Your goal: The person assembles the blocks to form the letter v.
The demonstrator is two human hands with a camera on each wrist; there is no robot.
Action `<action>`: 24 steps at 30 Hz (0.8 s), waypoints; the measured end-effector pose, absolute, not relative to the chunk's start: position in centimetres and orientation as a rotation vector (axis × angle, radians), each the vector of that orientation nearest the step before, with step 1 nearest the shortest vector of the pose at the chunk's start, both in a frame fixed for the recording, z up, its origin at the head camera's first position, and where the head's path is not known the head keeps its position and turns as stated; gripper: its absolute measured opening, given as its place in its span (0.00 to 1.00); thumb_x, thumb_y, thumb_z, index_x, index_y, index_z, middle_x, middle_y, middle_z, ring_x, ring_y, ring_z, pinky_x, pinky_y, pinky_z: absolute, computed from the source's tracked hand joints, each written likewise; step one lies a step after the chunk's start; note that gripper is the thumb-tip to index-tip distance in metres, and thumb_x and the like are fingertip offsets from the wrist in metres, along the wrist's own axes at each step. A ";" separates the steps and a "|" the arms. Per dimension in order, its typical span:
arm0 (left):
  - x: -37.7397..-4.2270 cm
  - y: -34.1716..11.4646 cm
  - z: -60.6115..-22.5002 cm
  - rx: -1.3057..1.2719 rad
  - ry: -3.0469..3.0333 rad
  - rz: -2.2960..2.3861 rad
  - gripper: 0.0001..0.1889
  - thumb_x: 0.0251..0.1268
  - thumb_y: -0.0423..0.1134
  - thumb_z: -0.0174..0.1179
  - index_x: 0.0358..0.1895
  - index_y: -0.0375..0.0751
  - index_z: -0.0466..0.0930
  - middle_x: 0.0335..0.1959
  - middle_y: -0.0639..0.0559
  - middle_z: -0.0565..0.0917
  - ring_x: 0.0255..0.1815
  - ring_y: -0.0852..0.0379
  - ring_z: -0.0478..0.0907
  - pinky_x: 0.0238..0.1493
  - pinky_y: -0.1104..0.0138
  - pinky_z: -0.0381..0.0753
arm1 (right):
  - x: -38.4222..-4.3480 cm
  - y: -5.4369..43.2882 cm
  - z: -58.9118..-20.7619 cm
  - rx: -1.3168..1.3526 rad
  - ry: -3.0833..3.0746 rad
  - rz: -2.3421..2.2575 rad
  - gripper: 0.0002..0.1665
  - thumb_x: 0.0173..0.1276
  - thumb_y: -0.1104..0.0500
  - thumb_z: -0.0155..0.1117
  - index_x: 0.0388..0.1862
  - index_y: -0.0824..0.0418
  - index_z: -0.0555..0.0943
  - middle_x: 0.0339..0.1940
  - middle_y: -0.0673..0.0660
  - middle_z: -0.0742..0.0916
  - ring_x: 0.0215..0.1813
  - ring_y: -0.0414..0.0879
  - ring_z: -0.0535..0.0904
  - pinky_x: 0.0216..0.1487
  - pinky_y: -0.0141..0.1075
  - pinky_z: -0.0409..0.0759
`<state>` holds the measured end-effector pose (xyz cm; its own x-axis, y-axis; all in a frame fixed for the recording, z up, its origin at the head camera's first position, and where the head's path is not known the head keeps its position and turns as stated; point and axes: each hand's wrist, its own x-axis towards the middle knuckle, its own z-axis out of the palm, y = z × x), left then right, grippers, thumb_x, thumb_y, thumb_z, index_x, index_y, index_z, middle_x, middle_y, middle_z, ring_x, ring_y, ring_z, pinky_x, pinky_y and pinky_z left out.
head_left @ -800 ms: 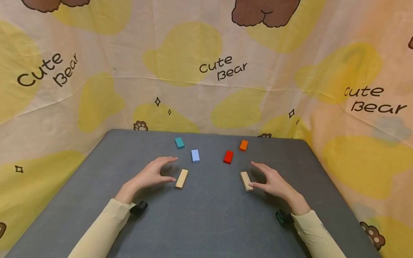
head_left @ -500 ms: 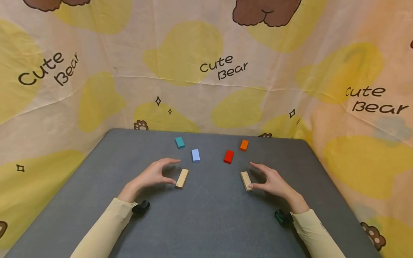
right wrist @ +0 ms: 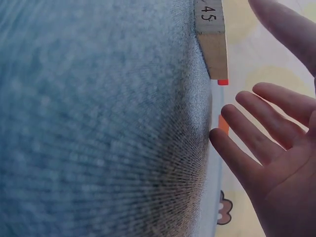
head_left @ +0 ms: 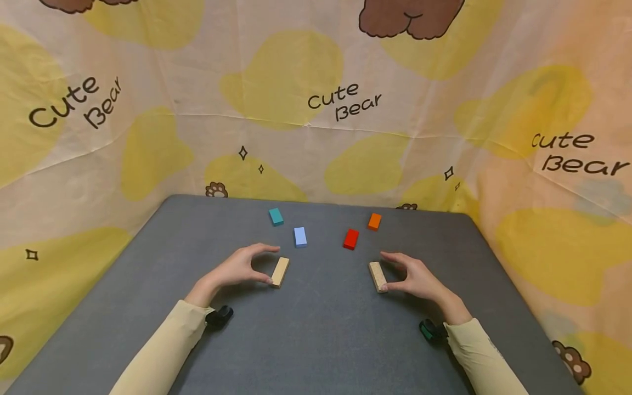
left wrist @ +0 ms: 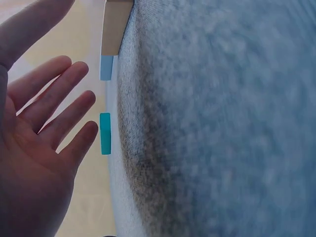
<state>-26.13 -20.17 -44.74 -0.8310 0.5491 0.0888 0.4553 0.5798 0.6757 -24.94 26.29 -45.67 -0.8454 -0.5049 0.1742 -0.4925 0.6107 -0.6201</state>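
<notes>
Two plain wooden blocks lie flat on the grey table. The left wooden block (head_left: pixel 280 271) leans away to the right, and my left hand (head_left: pixel 237 269) is beside it, thumb tip at its near left edge and fingers spread beyond. Opposite it, the right wooden block (head_left: pixel 377 276) has my right hand (head_left: pixel 417 280) at its right side, thumb at the near end, index finger stretched past the far end. Neither hand curls round its block. In the right wrist view, the wooden block (right wrist: pixel 212 44) bears the number 45. The left wrist view catches the other wooden block (left wrist: pixel 114 27) above the extended fingers.
Behind the wooden blocks lie a light blue block (head_left: pixel 300 237) and a teal block (head_left: pixel 276 216) on the left, a red block (head_left: pixel 351 239) and an orange block (head_left: pixel 374 221) on the right. A bear-print cloth (head_left: pixel 281 71) hangs around the grey table (head_left: pixel 316 340).
My left hand has edged right toward its wooden block. The right hand's fingers have drawn slightly nearer to the other block. All the blocks stay in place on the table.
</notes>
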 end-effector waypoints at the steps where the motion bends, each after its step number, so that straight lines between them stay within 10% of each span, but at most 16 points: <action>1: -26.1 -20.2 -44.8 0.852 2.672 1.086 0.42 0.44 0.52 0.74 0.66 0.46 0.69 0.66 0.54 0.72 0.69 0.49 0.64 0.65 0.47 0.63 | -24.9 26.3 -45.7 -0.870 2.796 -1.077 0.50 0.48 0.45 0.77 0.67 0.63 0.69 0.65 0.60 0.76 0.65 0.55 0.71 0.58 0.50 0.73; 24: -26.7 -19.8 -45.6 0.843 2.591 1.159 0.43 0.42 0.52 0.75 0.66 0.50 0.69 0.64 0.56 0.74 0.68 0.51 0.65 0.66 0.48 0.61 | -25.3 26.7 -46.2 -0.847 2.706 -1.098 0.48 0.48 0.44 0.77 0.66 0.60 0.71 0.65 0.55 0.77 0.67 0.51 0.70 0.63 0.50 0.67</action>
<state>-26.66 -19.79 -45.59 -0.8229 0.5647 0.0634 0.4236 0.5353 0.7307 -25.25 26.66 -46.20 -0.8401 -0.5310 0.1108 -0.4582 0.5853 -0.6690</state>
